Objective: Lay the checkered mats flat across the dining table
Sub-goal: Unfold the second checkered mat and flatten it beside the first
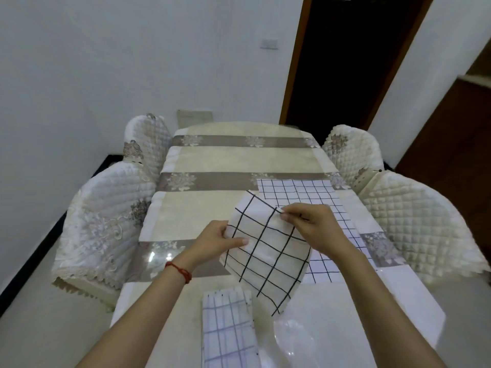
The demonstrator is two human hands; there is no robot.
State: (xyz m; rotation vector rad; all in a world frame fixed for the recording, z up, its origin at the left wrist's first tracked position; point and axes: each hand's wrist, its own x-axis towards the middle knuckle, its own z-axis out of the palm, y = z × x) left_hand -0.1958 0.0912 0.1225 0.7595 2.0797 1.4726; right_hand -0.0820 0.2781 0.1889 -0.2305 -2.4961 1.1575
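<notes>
Two hands held one mat (265,251) above the table (212,158). The left hand (220,240) pinched its left edge with thumb on top, and the right hand (310,224) pinched its upper edge between thumb and fingers. This mat hung tilted and a little curved, not flat. Behind it, a second mat (300,192) lay flat on the right side of the table. A folded mat (228,328) lay near the front edge. Quilted chairs (106,219) stood on both sides.
</notes>
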